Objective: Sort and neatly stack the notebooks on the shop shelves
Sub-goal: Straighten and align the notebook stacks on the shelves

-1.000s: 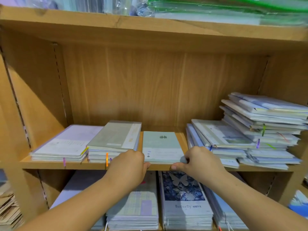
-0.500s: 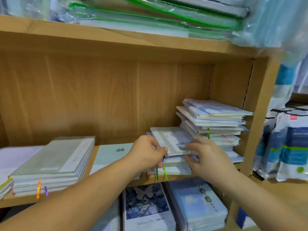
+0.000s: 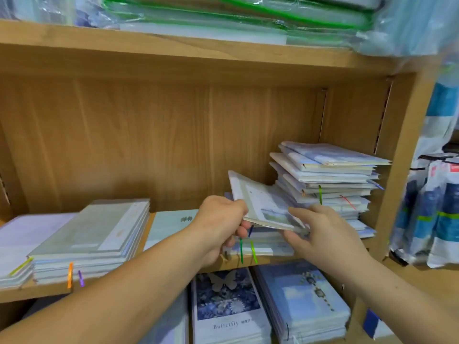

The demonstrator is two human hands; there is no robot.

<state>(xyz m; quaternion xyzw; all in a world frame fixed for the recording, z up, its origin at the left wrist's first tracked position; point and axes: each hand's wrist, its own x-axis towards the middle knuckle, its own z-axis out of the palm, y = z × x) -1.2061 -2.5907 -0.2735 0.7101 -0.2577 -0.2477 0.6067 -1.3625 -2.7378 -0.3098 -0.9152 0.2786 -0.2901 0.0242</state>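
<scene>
Left hand [image 3: 221,219]: fingers curled, gripping the near left edge of a pale grey plastic-wrapped notebook [image 3: 260,202], fingertips tucked beneath it. Right hand [image 3: 320,234]: thumb laid on the cover, fingers under the near right corner, also gripping.

The notebook is raised off a low pile of white notebooks with green ribbon markers [image 3: 263,248], far end tilted upward. The pile sits on the light wooden shelf board [image 3: 49,291], right of centre. Just to its right is a taller, uneven stack of bluish-white notebooks [image 3: 327,175], edges skewed.

To the left, a single pale green notebook [image 3: 171,224] lies flat. Beyond it is a neat grey-green stack [image 3: 99,232], then a lilac stack [image 3: 24,237].

On the shelf below are a dark blue butterfly-cover notebook [image 3: 226,301] and a sky-blue one [image 3: 298,296], side by side.
</scene>
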